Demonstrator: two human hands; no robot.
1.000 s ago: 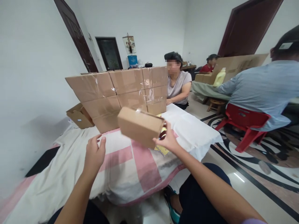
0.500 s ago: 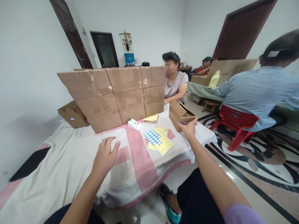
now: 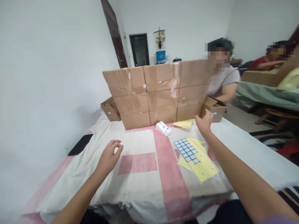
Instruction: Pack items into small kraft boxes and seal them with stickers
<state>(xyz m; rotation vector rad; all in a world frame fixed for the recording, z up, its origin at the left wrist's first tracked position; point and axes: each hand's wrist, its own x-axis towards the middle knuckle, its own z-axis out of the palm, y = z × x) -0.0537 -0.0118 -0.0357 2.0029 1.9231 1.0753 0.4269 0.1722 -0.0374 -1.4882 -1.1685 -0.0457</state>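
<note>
My left hand point(image 3: 109, 157) hovers over the left part of the cloth-covered table, its thumb and forefinger tips brought together in a ring with nothing visible in them. My right hand point(image 3: 204, 123) is in front of an open-topped cardboard box point(image 3: 217, 113) at the far right of the table; its thumb and fingers are apart and hold nothing. Whether a fingertip touches the box is unclear. Below that hand lie yellow sheets point(image 3: 205, 169) with a blue-outlined grid of white squares point(image 3: 185, 149) on top. A white tape dispenser point(image 3: 163, 128) stands left of them.
A wall of taped cardboard boxes point(image 3: 161, 93) crosses the back of the table. Another yellow sheet point(image 3: 184, 123) lies at its foot. A second open box point(image 3: 111, 110) stands at the left end, near a black flat item point(image 3: 80, 144). A person point(image 3: 221, 81) sits behind the wall's right end.
The view has swung right. The right box has shifted back against the box wall, and my right hand has come off its front edge. My left thumb and forefinger have closed together.
</note>
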